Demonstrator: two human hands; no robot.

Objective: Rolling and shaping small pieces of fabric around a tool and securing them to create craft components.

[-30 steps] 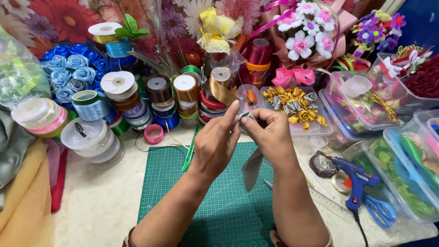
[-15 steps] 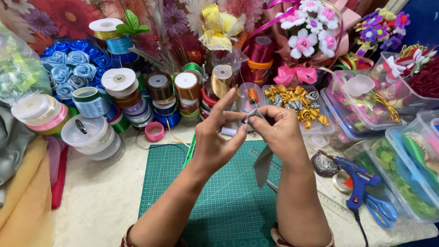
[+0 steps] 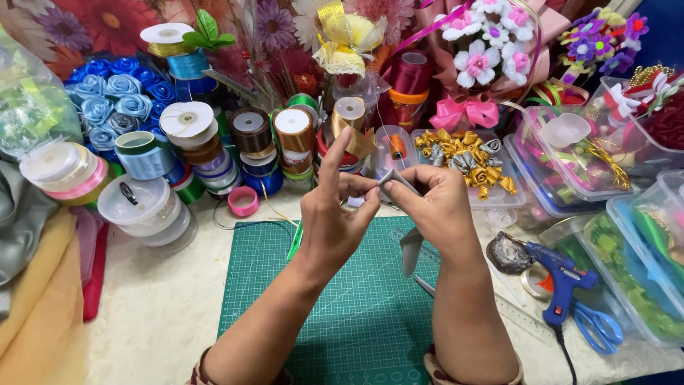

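Both hands meet above the far edge of a green cutting mat [image 3: 356, 314] that lies on the table [image 3: 164, 314]. The left hand [image 3: 335, 217] pinches the folded end of a grey satin ribbon [image 3: 411, 246] between thumb and middle fingers, with the index finger raised straight up. The right hand [image 3: 434, 207] grips the same fold from the right, fingers curled around it, and the loose tail of the ribbon hangs down below the right palm toward the mat.

Far of the hands stand stacked ribbon spools [image 3: 249, 146] in brown, gold, white and blue, and a clear tray of gold and silver ribbon roses [image 3: 463, 153]. To the right on the table lie a blue glue gun [image 3: 563, 274] and blue-handled scissors [image 3: 597, 326], near clear plastic boxes [image 3: 641, 271]. Blue ribbon roses [image 3: 117, 96] sit far left.
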